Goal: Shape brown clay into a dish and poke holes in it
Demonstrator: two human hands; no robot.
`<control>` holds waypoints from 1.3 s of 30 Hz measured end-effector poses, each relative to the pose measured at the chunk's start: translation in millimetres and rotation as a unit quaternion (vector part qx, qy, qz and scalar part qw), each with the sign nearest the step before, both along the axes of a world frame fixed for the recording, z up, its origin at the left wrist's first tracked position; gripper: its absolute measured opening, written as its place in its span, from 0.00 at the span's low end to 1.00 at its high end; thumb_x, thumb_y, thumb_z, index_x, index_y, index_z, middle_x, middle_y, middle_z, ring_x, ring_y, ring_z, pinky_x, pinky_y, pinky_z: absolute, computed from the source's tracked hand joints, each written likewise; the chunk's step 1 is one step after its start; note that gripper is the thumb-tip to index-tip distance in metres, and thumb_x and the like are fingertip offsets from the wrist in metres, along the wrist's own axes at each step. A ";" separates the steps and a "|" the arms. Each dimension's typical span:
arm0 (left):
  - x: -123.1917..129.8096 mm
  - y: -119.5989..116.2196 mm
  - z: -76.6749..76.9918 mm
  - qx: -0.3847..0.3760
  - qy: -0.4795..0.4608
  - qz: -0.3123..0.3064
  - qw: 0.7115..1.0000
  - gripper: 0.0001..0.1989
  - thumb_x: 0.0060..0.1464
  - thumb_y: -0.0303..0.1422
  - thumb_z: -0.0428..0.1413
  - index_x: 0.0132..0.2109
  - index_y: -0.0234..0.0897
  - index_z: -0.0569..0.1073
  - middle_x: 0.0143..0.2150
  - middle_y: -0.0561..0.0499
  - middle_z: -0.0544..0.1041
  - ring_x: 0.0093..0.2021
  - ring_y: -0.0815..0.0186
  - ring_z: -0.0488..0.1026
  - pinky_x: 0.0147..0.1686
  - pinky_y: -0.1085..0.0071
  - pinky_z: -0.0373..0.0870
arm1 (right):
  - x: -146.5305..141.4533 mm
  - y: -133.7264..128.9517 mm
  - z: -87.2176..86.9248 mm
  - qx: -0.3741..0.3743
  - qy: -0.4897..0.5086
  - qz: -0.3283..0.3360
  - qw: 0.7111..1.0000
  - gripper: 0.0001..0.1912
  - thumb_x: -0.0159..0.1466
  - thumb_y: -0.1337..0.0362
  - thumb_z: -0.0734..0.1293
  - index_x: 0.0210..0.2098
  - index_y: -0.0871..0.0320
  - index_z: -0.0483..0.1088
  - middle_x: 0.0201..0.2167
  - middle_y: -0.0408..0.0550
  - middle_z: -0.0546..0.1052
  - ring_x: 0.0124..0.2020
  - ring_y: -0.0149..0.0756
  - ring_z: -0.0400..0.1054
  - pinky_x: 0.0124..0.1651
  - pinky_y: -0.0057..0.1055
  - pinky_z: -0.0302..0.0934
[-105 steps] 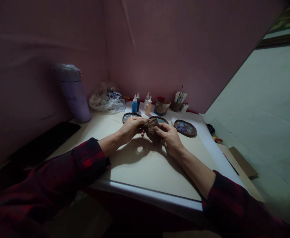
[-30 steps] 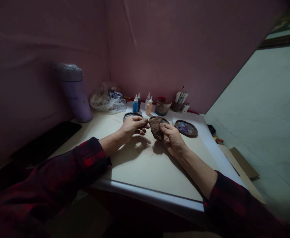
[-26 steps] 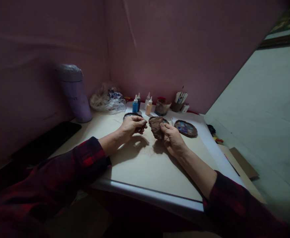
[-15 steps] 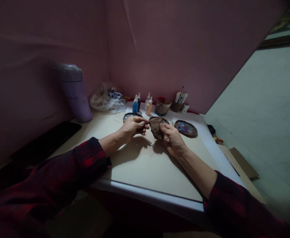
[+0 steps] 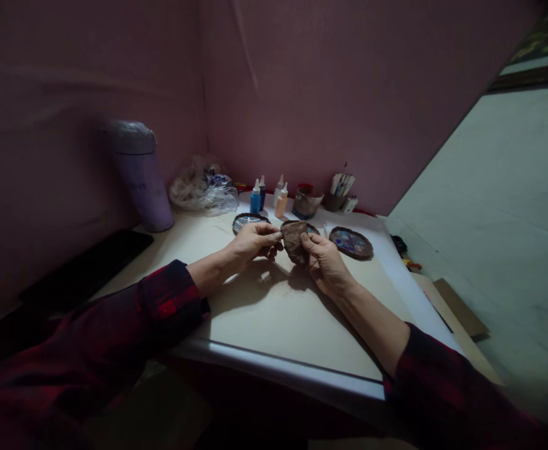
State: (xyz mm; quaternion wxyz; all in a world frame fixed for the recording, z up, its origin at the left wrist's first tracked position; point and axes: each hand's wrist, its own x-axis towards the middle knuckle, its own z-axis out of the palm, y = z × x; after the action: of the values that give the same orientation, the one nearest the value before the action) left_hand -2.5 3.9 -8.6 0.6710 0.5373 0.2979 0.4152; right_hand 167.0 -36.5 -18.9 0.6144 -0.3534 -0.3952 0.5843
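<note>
While the right hand (image 5: 328,265) holds clay (image 5: 294,242) above the table (image 5: 293,322), the left hand (image 5: 254,242) pinches its edge, probably soft and best gripped lightly.

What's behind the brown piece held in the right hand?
Past the brown piece, part of a dark-rimmed dish with some blue inside shows. The piece covers much of the rest, whose contents are hidden.

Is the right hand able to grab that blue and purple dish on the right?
Probably not just yet: the right hand is holding a brown lump, though nothing seems to block its way to the dish.
</note>
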 end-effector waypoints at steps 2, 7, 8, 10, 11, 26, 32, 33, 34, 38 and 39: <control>0.7 0.2 -1.5 0.042 0.011 0.015 0.999 0.15 0.44 0.36 0.67 0.33 0.30 0.73 0.24 0.51 0.74 0.19 0.73 0.68 0.21 0.76 0.65 | -0.9 0.1 -0.5 0.007 -0.014 -0.004 1.000 0.20 0.45 0.57 0.80 0.33 0.59 0.75 0.31 0.47 0.81 0.30 0.34 0.74 0.34 0.29 0.70; 1.1 0.4 -4.6 0.082 0.005 0.027 0.996 0.19 0.43 0.40 0.68 0.33 0.30 0.73 0.24 0.52 0.73 0.20 0.73 0.69 0.21 0.76 0.65 | -2.6 -2.8 1.1 0.007 -0.031 -0.023 0.999 0.22 0.45 0.56 0.80 0.35 0.60 0.75 0.30 0.48 0.81 0.29 0.35 0.74 0.31 0.30 0.69; 1.0 0.3 -4.9 0.068 -0.008 0.015 0.997 0.19 0.43 0.41 0.68 0.33 0.30 0.73 0.25 0.52 0.74 0.21 0.73 0.69 0.21 0.76 0.65 | -2.7 -3.7 2.0 0.006 -0.022 -0.016 1.000 0.21 0.45 0.57 0.80 0.35 0.60 0.75 0.31 0.49 0.81 0.30 0.36 0.74 0.33 0.30 0.70; 0.8 0.1 -5.0 0.031 -0.037 -0.011 0.999 0.20 0.42 0.41 0.69 0.34 0.31 0.72 0.27 0.51 0.75 0.22 0.72 0.70 0.23 0.74 0.67 | -2.6 -5.4 3.7 0.002 -0.008 0.001 1.000 0.19 0.48 0.58 0.79 0.36 0.60 0.75 0.32 0.50 0.81 0.31 0.35 0.74 0.34 0.29 0.69; 0.7 -0.1 -4.9 0.015 -0.049 -0.022 0.998 0.20 0.42 0.41 0.69 0.34 0.31 0.72 0.27 0.51 0.75 0.23 0.72 0.71 0.24 0.74 0.67 | -2.4 -6.0 4.4 0.000 -0.005 0.006 1.000 0.17 0.50 0.59 0.78 0.36 0.60 0.75 0.32 0.50 0.81 0.31 0.35 0.74 0.34 0.29 0.69; -1.0 3.8 -8.4 0.046 -0.024 -0.003 0.999 0.19 0.42 0.40 0.69 0.33 0.31 0.73 0.26 0.52 0.74 0.21 0.73 0.70 0.23 0.74 0.67 | -3.0 -8.2 7.3 -0.015 0.001 0.032 0.999 0.12 0.54 0.63 0.75 0.36 0.60 0.75 0.31 0.48 0.80 0.29 0.32 0.73 0.33 0.27 0.68; -0.8 2.8 -8.1 0.041 -0.065 -0.039 0.996 0.17 0.45 0.40 0.67 0.33 0.31 0.73 0.28 0.51 0.75 0.23 0.72 0.71 0.25 0.74 0.68 | -1.6 -8.5 6.4 -0.026 -0.003 0.064 0.998 0.10 0.58 0.61 0.73 0.37 0.60 0.76 0.32 0.49 0.81 0.28 0.32 0.72 0.31 0.27 0.67; -0.9 2.4 -7.7 0.038 -0.067 -0.044 0.996 0.17 0.46 0.40 0.67 0.33 0.31 0.73 0.28 0.51 0.75 0.24 0.72 0.71 0.25 0.75 0.68 | -1.1 -7.7 5.6 -0.025 0.000 0.066 0.998 0.10 0.58 0.61 0.72 0.37 0.60 0.76 0.32 0.49 0.81 0.28 0.32 0.72 0.32 0.27 0.67; -1.0 2.0 -7.2 0.037 -0.064 -0.043 0.996 0.17 0.46 0.41 0.67 0.33 0.31 0.73 0.29 0.50 0.76 0.24 0.73 0.71 0.25 0.75 0.68 | -0.6 -6.8 4.9 -0.025 0.001 0.067 0.997 0.10 0.58 0.61 0.72 0.37 0.60 0.76 0.33 0.49 0.81 0.29 0.32 0.72 0.32 0.27 0.67; -0.4 0.4 -4.8 0.057 -0.018 -0.001 0.998 0.20 0.44 0.43 0.68 0.31 0.30 0.72 0.27 0.49 0.76 0.22 0.72 0.71 0.23 0.75 0.68 | 0.9 -4.8 3.7 -0.032 -0.009 0.072 0.997 0.10 0.58 0.61 0.72 0.37 0.60 0.76 0.33 0.49 0.81 0.29 0.32 0.71 0.32 0.27 0.67; 0.1 0.1 -4.0 0.070 -0.004 0.015 0.997 0.21 0.43 0.44 0.68 0.31 0.30 0.72 0.25 0.49 0.75 0.21 0.72 0.70 0.22 0.75 0.67 | 1.1 -4.9 4.0 -0.035 -0.015 0.077 0.996 0.10 0.58 0.61 0.72 0.37 0.60 0.76 0.32 0.49 0.81 0.28 0.32 0.71 0.32 0.27 0.66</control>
State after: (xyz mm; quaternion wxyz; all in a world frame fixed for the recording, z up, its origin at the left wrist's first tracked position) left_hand -2.4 4.0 -12.6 0.6267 0.5771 0.2730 0.4469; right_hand 168.1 -41.4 -15.0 0.5490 -0.3518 -0.4095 0.6381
